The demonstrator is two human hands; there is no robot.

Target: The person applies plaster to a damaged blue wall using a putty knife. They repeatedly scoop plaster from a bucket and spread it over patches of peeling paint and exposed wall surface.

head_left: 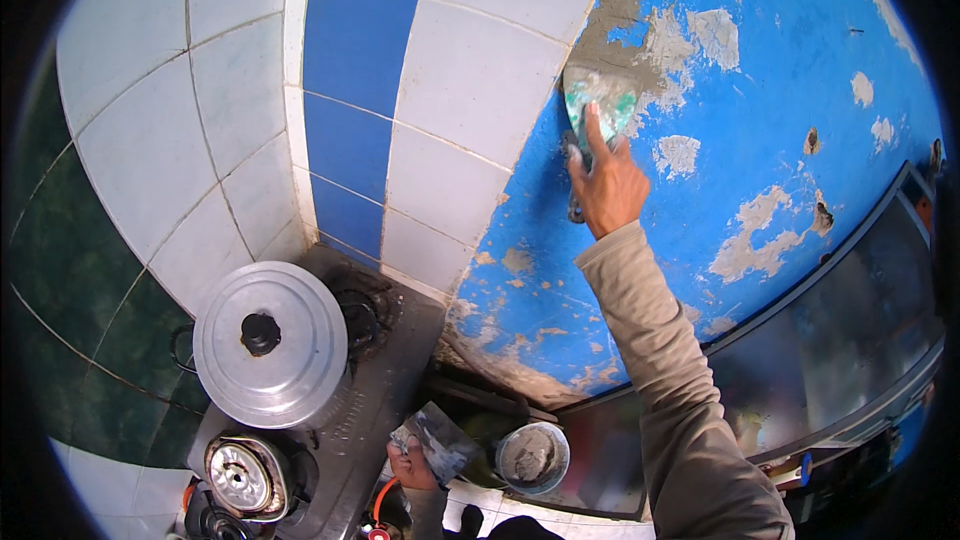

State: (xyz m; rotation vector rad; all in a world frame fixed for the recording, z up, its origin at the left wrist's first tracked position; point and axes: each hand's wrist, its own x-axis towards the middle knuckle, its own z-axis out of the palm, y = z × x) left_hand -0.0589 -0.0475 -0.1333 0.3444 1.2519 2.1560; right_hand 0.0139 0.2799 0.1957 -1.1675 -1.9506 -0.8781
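Blue wall [765, 130] beneath green-flecked grey scraper [612, 98]

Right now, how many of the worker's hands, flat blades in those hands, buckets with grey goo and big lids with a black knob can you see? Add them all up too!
Hands: 2 (right hand, left hand)
Blades: 2 (right-hand blade, left-hand blade)
Bucket with grey goo: 1
Black-knobbed lid: 1
Total: 6

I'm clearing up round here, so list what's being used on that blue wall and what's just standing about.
In use:
scraper, in the right hand
flat blade, in the left hand
bucket of grey mix

Standing about:
lidded pot
stove under it
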